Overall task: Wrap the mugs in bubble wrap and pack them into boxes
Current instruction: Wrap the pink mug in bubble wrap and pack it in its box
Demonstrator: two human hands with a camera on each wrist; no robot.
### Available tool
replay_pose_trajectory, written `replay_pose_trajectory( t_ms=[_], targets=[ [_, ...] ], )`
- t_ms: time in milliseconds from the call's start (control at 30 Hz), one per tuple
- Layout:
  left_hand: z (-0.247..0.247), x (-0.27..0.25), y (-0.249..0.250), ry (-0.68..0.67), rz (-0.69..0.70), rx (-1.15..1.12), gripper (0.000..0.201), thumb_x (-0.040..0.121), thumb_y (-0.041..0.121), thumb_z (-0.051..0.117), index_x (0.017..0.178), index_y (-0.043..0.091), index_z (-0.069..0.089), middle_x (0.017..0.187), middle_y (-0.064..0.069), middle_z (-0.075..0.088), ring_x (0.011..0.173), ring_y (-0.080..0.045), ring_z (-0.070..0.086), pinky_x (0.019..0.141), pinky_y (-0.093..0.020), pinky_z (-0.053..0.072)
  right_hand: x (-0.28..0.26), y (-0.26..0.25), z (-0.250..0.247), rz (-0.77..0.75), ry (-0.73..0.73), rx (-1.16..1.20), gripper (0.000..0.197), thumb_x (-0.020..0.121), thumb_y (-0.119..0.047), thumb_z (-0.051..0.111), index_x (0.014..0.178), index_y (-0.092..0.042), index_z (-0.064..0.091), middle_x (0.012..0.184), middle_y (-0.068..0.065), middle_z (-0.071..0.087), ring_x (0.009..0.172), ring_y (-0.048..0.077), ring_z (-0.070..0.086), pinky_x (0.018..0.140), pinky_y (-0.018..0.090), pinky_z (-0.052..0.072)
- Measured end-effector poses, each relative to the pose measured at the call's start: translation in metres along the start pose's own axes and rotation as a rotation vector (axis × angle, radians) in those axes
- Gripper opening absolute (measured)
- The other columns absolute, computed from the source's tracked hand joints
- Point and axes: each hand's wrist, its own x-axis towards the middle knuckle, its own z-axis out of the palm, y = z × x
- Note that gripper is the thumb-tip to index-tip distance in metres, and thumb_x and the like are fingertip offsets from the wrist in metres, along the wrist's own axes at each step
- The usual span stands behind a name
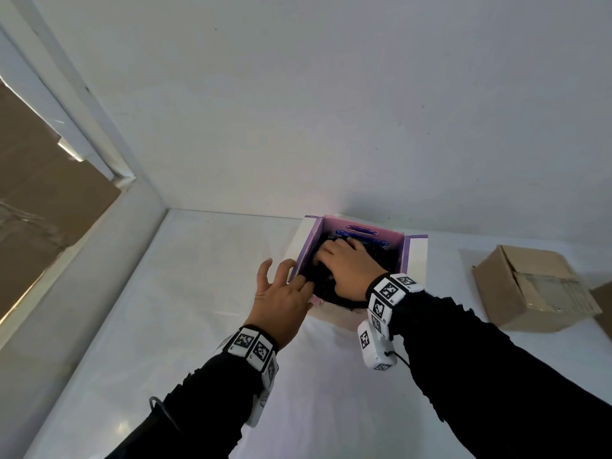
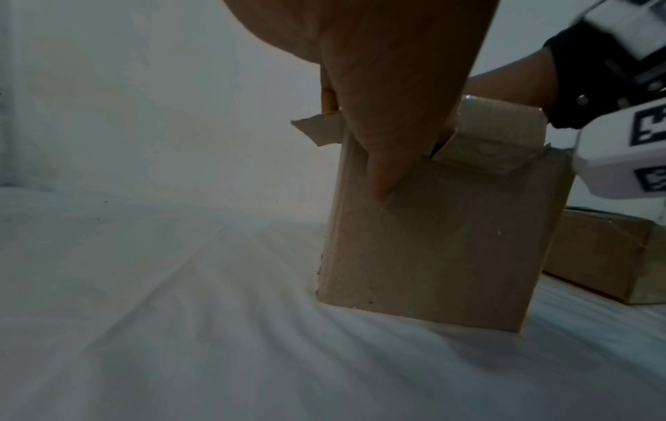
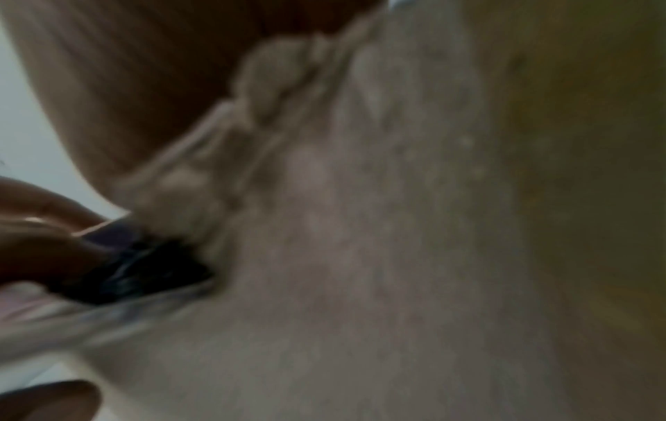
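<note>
On a white surface (image 1: 205, 326), the right hand (image 1: 347, 271) presses a dark wrapped bundle (image 1: 326, 279), probably a mug, into an open box (image 1: 406, 256) while the left hand (image 1: 281, 298), fingers spread, steadies its rim; forcing it could tear the box wall.

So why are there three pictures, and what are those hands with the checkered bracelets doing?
A person wears three cameras: one on the head, one on each wrist. The checkered bands are markers strapped to the wrists. The head picture shows both hands over a white table. The right hand pushes a dark wrapped bundle down into an open box with purple inside walls. The left hand has its fingers on the box's rim. The left wrist picture shows that box from outside, brown cardboard. The right wrist picture is too blurry to read well. Another brown box sits to the right, closed.
</note>
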Motion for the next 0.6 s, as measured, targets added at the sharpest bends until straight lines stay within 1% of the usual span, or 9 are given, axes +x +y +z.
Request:
replay_pose_trajectory(
  t_ms=[100,133,233,300,333,433,500,567,600],
  targets=[
    [-0.005,0.005,0.004,-0.019,-0.013,0.026,0.009,0.075,0.029,0.069,0.073,0.024,0.062,0.087,0.006,0.058,0.113,-0.027,0.047,0.108,-0.056,0.018,0.003,0.003,0.004,0.03,-0.07,-0.067,0.049,0.085,-0.02,0.052,0.134,-0.021,0.046,0.137,-0.002,0.048,0.135,0.019,0.033,0.117,0.057,-0.002],
    [-0.006,0.007,0.005,-0.018,-0.012,0.032,0.01,0.074,0.03,0.07,0.07,0.024,0.063,0.091,0.005,0.058,0.113,-0.026,0.046,0.107,-0.056,0.018,0.004,0.003,0.007,0.034,-0.1,-0.066,0.048,0.087,-0.022,0.051,0.134,-0.021,0.046,0.137,-0.001,0.049,0.135,0.019,0.033,0.116,0.057,-0.002],
    [-0.005,0.011,0.002,-0.02,0.019,0.031,0.012,0.074,0.03,0.07,0.067,0.024,0.063,0.09,0.008,0.058,0.119,-0.026,0.043,0.108,-0.057,0.016,0.009,0.005,0.006,0.042,-0.076,-0.147,0.044,0.084,-0.029,0.053,0.129,-0.027,0.053,0.136,0.001,0.047,0.13,0.025,0.033,0.114,0.054,0.013],
    [-0.003,0.009,-0.001,-0.023,0.036,0.011,0.013,0.078,0.029,0.069,0.069,0.024,0.06,0.081,0.01,0.059,0.122,-0.027,0.043,0.108,-0.059,0.015,0.01,0.009,0.004,0.124,-0.002,-0.2,0.048,0.078,-0.036,0.057,0.126,-0.031,0.054,0.136,0.004,0.04,0.125,0.03,0.031,0.105,0.05,0.025],
    [-0.003,0.008,-0.003,-0.022,0.041,0.001,0.013,0.079,0.028,0.068,0.07,0.025,0.059,0.079,0.011,0.059,0.122,-0.027,0.044,0.109,-0.059,0.015,0.01,0.012,0.005,0.176,-0.009,-0.181,0.052,0.076,-0.037,0.059,0.127,-0.032,0.052,0.137,0.007,0.037,0.125,0.032,0.032,0.103,0.048,0.029],
    [-0.004,0.008,-0.002,-0.044,0.035,-0.018,0.017,0.075,0.025,0.072,0.069,0.026,0.057,0.072,0.012,0.059,0.122,-0.027,0.044,0.108,-0.06,0.016,0.01,0.019,0.007,0.264,-0.155,0.051,0.068,0.073,-0.031,0.061,0.138,-0.031,0.038,0.142,0.011,0.034,0.127,0.034,0.035,0.101,0.046,0.038],
    [-0.005,0.008,-0.001,-0.063,0.027,-0.025,0.02,0.071,0.022,0.076,0.069,0.026,0.057,0.069,0.013,0.058,0.121,-0.027,0.045,0.108,-0.06,0.017,0.009,0.023,0.008,0.252,-0.176,0.164,0.072,0.072,-0.027,0.062,0.139,-0.029,0.037,0.145,0.009,0.034,0.129,0.032,0.036,0.102,0.046,0.041],
    [-0.003,0.008,0.001,-0.05,0.04,-0.018,0.019,0.072,0.022,0.075,0.076,0.025,0.057,0.067,0.012,0.058,0.121,-0.028,0.045,0.108,-0.06,0.018,-0.001,0.027,0.006,0.237,-0.095,0.202,0.067,0.072,-0.024,0.063,0.136,-0.028,0.044,0.145,0.005,0.034,0.13,0.03,0.032,0.102,0.046,0.041],
    [-0.002,0.007,0.001,-0.023,0.052,-0.009,0.018,0.074,0.023,0.073,0.084,0.024,0.058,0.069,0.011,0.059,0.121,-0.028,0.045,0.108,-0.059,0.019,-0.007,0.029,0.005,0.227,-0.003,0.187,0.059,0.073,-0.024,0.063,0.13,-0.027,0.05,0.14,0.003,0.038,0.127,0.028,0.033,0.1,0.045,0.041]
  ],
)
